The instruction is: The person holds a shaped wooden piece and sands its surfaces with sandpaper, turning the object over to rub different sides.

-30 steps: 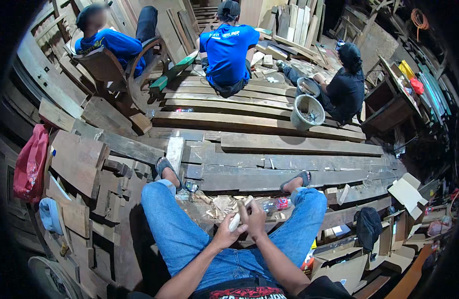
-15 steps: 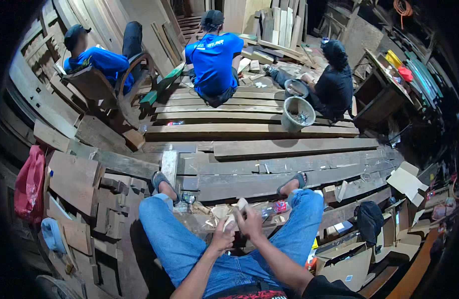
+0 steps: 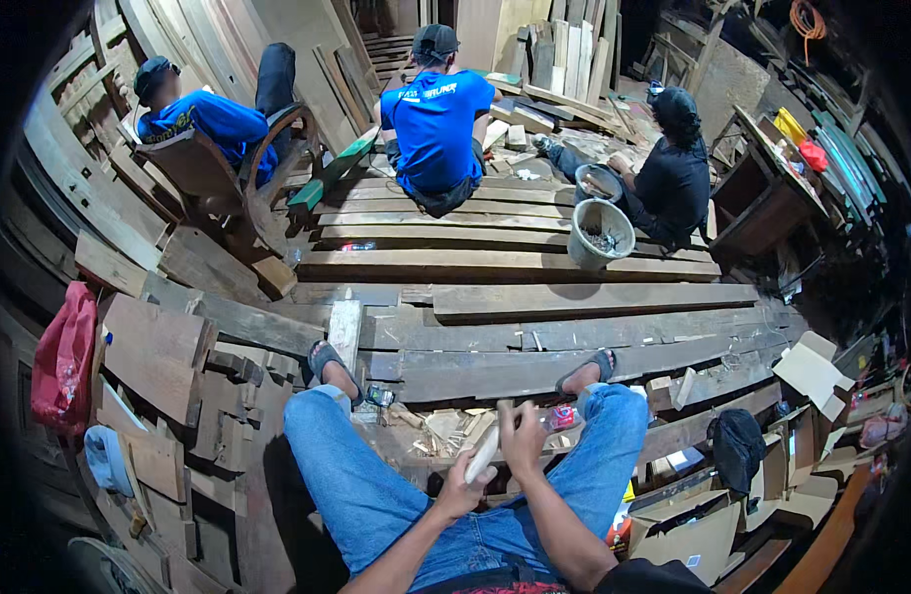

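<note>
Between my knees, my left hand is closed around a pale, narrow piece of wood that slants up and away. Close beside it on the right, my right hand is bent, fingers curled around a small, thin brownish thing that points up; I cannot make out its kind. The wood's lower end is hidden in the left palm. Beneath and beyond both hands lie several wood chips and shavings.
Long planks cover the floor ahead, with two buckets on them. Three people sit beyond, one in a wooden chair. Cardboard boxes and a black cap lie at my right. Boards and a red bag are left.
The pale wood now stands out clearly from my left hand, at a different slant. My right hand has shifted slightly right and up. The whole view has swung a little left.
</note>
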Demonstrator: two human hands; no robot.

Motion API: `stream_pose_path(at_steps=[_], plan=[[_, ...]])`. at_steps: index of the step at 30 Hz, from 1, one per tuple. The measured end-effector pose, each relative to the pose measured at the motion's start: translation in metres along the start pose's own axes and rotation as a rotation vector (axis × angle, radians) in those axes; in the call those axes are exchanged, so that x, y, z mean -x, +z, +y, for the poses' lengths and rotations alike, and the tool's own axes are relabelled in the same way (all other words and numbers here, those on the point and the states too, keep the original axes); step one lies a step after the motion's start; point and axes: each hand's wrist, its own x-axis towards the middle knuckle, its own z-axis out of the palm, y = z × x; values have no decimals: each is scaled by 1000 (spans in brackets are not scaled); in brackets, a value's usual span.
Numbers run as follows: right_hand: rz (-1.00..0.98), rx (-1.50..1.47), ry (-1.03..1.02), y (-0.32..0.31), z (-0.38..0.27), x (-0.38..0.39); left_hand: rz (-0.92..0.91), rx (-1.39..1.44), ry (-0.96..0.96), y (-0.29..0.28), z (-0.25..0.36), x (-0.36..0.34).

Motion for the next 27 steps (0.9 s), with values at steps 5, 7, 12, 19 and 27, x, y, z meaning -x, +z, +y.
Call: stream_pose_path(at_steps=[5,7,12,19,27], plan=[[-17,-154,-60,7,-27,30,46,100,-14,-8,12,0],[18,-92,53,3,-12,8,122,-395,421,-3,-2,-1],[14,-160,-135,6,-8,41,56,-80,211,0,37,0],[-53,-32,-36,-18,-20,25,63,-382,278,-1,29,15],[39,14,-24,-2,-12,14,112,-174,230,2,14,3]])
